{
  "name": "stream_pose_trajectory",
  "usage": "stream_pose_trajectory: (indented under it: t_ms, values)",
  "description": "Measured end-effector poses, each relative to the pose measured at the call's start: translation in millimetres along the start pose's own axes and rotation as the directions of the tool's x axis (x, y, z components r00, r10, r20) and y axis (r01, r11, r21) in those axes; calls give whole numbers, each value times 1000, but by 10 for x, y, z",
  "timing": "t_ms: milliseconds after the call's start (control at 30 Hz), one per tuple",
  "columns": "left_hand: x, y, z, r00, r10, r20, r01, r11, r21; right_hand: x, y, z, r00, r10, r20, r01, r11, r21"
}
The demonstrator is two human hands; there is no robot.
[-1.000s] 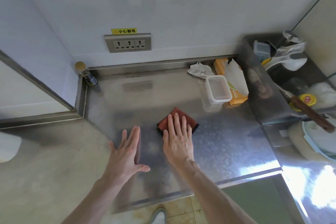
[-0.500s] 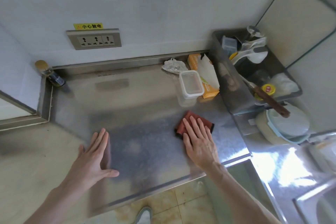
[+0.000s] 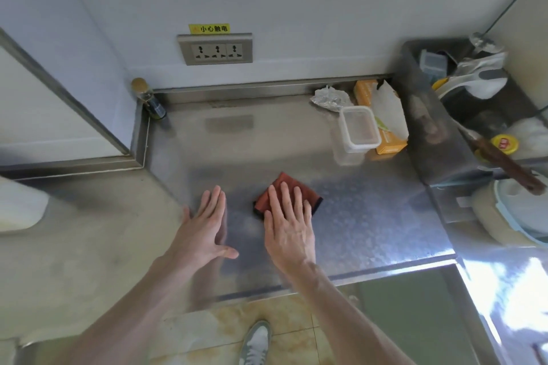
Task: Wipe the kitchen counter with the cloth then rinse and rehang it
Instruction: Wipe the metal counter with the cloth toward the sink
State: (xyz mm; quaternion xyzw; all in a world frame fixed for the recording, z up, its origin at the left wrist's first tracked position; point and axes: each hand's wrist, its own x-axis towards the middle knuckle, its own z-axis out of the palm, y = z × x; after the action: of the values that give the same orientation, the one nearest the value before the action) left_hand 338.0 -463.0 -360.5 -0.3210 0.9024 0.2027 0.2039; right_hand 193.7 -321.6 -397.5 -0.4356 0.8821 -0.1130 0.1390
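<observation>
The flat, straight-fingered right hand [image 3: 289, 228] presses the cloth [image 3: 312, 198] beneath it onto the counter [image 3: 370, 216] for wiping, while the spread left hand [image 3: 204, 230] beside it likely braces.

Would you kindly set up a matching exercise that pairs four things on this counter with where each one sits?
Things:
1. red cloth
2. corked bottle
3. clear container
4. crumpled foil

Places:
A. by the back ledge, left of the orange box
B. back left corner of the counter
C. under the flat right hand
D. left of the orange box's front end

Pairs: 1-C, 2-B, 3-D, 4-A
</observation>
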Motion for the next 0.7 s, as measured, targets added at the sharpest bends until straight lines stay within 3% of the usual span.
stream_pose_trajectory:
  t_ms: [100, 200, 333, 467, 567, 700]
  values:
    - [-20, 6, 3, 1000, -9, -7, 9, 1000, 9, -316, -178, 83, 972, -227, 61, 228, 974, -10]
    - [-21, -50, -12, 1000, -1, 8, 1, 1000, -3, -611, 124, 16, 944, -310, 112, 316, 948, -34]
    - [14, -110, -14, 1000, -16, 20, 16, 1000, -13, -833, 812, -219, 978, -187, 97, 193, 979, -61]
    - [61, 17, 110, 994, -57, -93, 53, 998, -37, -951, 1550, -514, 999, -30, 44, 34, 995, -94]
    - [89, 167, 235, 978, -61, -199, 57, 998, -22, -962, 1976, -725, 996, 87, 34, -83, 992, -95]
    - [48, 192, 246, 982, -64, -178, 57, 997, -44, -800, 2158, -799, 970, 242, 1, -242, 970, -17]
